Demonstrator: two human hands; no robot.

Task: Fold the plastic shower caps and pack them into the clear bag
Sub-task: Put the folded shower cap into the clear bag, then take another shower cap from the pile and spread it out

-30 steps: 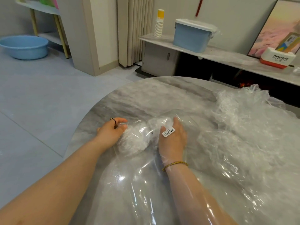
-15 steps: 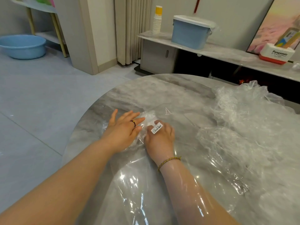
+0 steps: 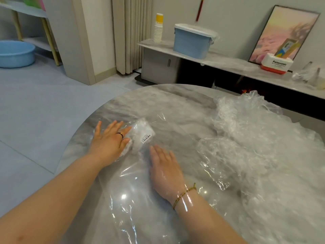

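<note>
Looking down through the head cam, the nearest thing is the clear bag (image 3: 133, 199), spread over the near part of the round marble table (image 3: 175, 106) with glare all over it. My right hand (image 3: 164, 171) lies under the film, so I'd say it's inside the bag. It's palm down, fingers straight and pressed together, holding nothing, with a braided bracelet (image 3: 182, 195) on the wrist.

A bit further, toward the table's left edge, my left hand (image 3: 109, 141) lies on top of the bag with fingers spread and a dark ring (image 3: 120, 134) on one. The fingers nearest the folded shower caps (image 3: 140, 127) rest against them. That white bundle sits inside the bag, just beyond the right fingertips. A white barcode label (image 3: 146, 138) lies over it, print too small to read.

Loose shower caps (image 3: 255, 138) are heaped along the table's right side. Past the table, a low shelf (image 3: 228, 62) carries a stack of paper cups (image 3: 157, 30), a lidded blue tub (image 3: 191, 44) and a white-and-red box (image 3: 277, 65) that reads "Panasonic". A blue basin (image 3: 15, 53) stands on the floor, far left.
</note>
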